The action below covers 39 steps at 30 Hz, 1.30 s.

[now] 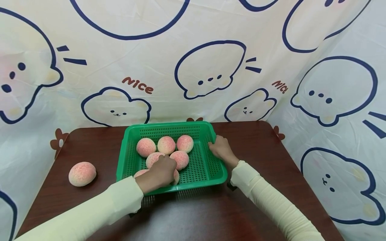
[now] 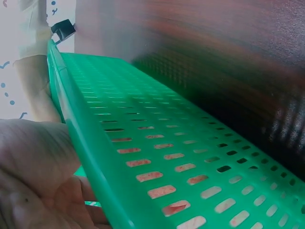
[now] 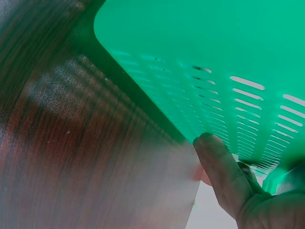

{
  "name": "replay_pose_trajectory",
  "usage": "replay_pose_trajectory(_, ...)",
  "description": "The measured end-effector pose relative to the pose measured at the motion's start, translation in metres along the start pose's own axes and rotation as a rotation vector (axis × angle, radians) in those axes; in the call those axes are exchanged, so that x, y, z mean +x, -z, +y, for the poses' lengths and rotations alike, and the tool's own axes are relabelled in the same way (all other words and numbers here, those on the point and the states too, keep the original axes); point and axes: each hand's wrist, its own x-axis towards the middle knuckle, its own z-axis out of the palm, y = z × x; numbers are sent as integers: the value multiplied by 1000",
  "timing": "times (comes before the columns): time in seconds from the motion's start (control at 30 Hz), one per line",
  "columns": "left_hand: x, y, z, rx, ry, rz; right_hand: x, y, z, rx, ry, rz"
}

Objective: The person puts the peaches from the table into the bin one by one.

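Note:
A green plastic basket (image 1: 197,182) with slotted walls sits on the dark wooden table, with several pink-and-cream peaches (image 1: 166,145) inside. My left hand (image 1: 161,170) reaches over the near rim, down among the front peaches. One peach (image 1: 176,177) shows partly beside its fingers, and another (image 1: 140,172) peeks out on the other side. The fingertips are hidden, so a hold on a peach cannot be made out. On the basket's right side, my right hand (image 1: 222,149) grips the rim; its thumb (image 3: 221,174) lies against the slotted wall in the right wrist view.
A single peach (image 1: 82,174) lies on the table (image 1: 99,147), left of the basket. White cloth (image 1: 169,107) with blue cartoon outlines hangs behind the table and along both sides. Inside the basket, its right part shows bare mesh floor.

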Motion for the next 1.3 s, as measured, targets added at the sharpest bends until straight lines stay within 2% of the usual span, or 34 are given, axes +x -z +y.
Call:
replay_pose_trajectory(0.27, 2, 0, 1, -26, 40, -23, 0, 0, 0, 7, 8, -4)
replay_pose_trajectory(0.4, 1, 1, -1, -38, 9, -18, -1, 0, 0, 13, 1, -11)
replay_pose_trajectory(0.5, -3, 8, -5, -39, -5, -13, -1, 0, 0, 17, -7, -15)
replay_pose_trajectory(0.67, -9, 32, -20, -86, 62, 35, -2, 1, -1, 12, -1, -8)
replay_pose_trajectory(0.73, -11, 46, -31, -89, 90, 72, -3, 1, -1, 6, 1, -6)
replay_pose_trajectory(0.87, -23, 79, -62, -6, 149, 144, -2, -1, 0, 5, 3, -8)
replay_pose_trajectory(0.93, -32, 94, -80, 37, 208, 177, -2, -2, 0, 4, 4, -9)
replay_pose_trajectory(1.03, -45, 113, -107, 50, 304, 205, -3, -1, -1, 12, 2, 1)
replay_pose_trajectory(1.17, -64, 124, -139, 23, 409, 209, -4, 2, -1, 16, 6, 9)
replay_pose_trajectory(1.3, -77, 123, -168, 9, 465, 136, -3, 5, 1, 15, 9, 8)
